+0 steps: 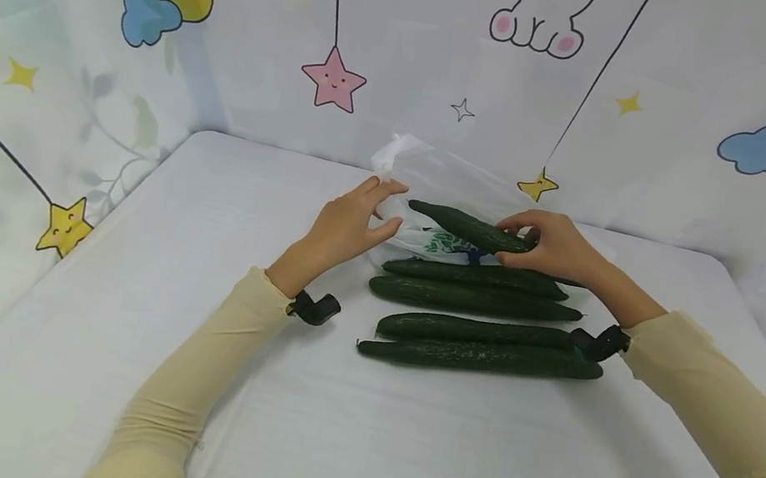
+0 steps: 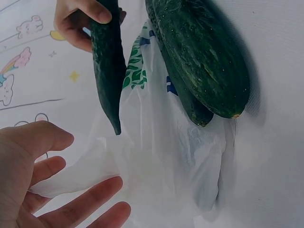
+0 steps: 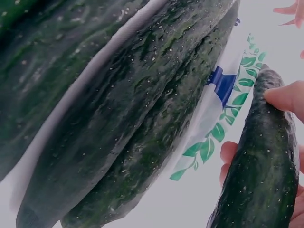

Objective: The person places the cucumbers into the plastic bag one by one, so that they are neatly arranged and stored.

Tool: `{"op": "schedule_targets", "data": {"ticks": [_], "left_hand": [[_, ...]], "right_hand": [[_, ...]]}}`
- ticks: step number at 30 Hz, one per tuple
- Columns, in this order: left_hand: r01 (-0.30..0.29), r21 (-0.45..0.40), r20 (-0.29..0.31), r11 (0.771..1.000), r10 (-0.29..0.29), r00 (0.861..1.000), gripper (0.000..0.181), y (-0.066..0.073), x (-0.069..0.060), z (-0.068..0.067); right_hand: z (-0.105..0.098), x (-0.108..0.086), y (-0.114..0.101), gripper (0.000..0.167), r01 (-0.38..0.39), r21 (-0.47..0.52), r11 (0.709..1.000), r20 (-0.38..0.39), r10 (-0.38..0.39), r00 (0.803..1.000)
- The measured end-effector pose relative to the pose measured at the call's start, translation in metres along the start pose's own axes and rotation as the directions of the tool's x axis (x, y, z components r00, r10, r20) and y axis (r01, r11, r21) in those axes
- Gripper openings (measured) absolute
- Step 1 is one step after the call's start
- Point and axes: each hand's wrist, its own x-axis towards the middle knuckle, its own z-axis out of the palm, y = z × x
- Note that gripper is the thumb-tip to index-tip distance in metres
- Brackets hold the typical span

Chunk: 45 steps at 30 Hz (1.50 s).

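My right hand (image 1: 555, 247) grips a cucumber (image 1: 465, 226) near its right end. The cucumber is held above a white plastic bag (image 1: 402, 238) printed with green leaves and dark blue marks. In the left wrist view its narrow end points at the bag's film. My left hand (image 1: 348, 220) is at the bag's left side, thumb and fingers apart. Thin film (image 2: 80, 180) lies among the left fingers; whether they pinch it cannot be told. Several more cucumbers (image 1: 475, 300) lie side by side in front of the bag.
A white-covered table (image 1: 393, 452) carries everything. Close behind it hangs a pale cloth (image 1: 423, 43) with moons, stars and a cartoon animal. Two of the lying cucumbers (image 1: 485, 358) are nearest the front, below the right wrist's black strap camera (image 1: 601, 343).
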Motion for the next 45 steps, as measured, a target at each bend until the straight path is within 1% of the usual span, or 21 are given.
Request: {"op": "schedule_targets", "data": {"ticks": [6, 11, 21, 30, 38, 45], "left_hand": [[0.001, -0.001, 0.002, 1.000, -0.001, 1.000, 0.044, 0.003, 0.001, -0.001], [0.005, 0.004, 0.003, 1.000, -0.005, 1.000, 0.043, 0.003, 0.000, -0.001], [0.003, 0.004, 0.008, 1.000, -0.003, 1.000, 0.043, 0.001, 0.001, 0.001], [0.002, 0.003, 0.013, 1.000, -0.002, 1.000, 0.043, 0.003, 0.001, 0.000], [-0.009, 0.008, 0.009, 1.000, 0.009, 1.000, 0.044, 0.002, 0.001, 0.001], [-0.003, 0.003, 0.010, 1.000, 0.003, 1.000, 0.044, 0.003, 0.001, 0.002]], "right_hand": [[-0.001, 0.006, 0.000, 0.040, -0.010, -0.025, 1.000, 0.025, 0.011, 1.000], [0.003, 0.013, 0.002, 0.041, -0.023, -0.031, 0.999, 0.035, 0.024, 0.999], [0.010, 0.027, 0.002, 0.040, -0.021, -0.044, 0.999, -0.011, 0.020, 1.000], [0.012, 0.037, 0.006, 0.041, -0.045, -0.053, 0.998, 0.003, 0.045, 0.999], [0.014, 0.043, 0.007, 0.042, -0.065, -0.044, 0.997, -0.017, 0.064, 0.998], [0.017, 0.049, 0.008, 0.042, -0.076, -0.033, 0.997, -0.019, 0.075, 0.997]]}}
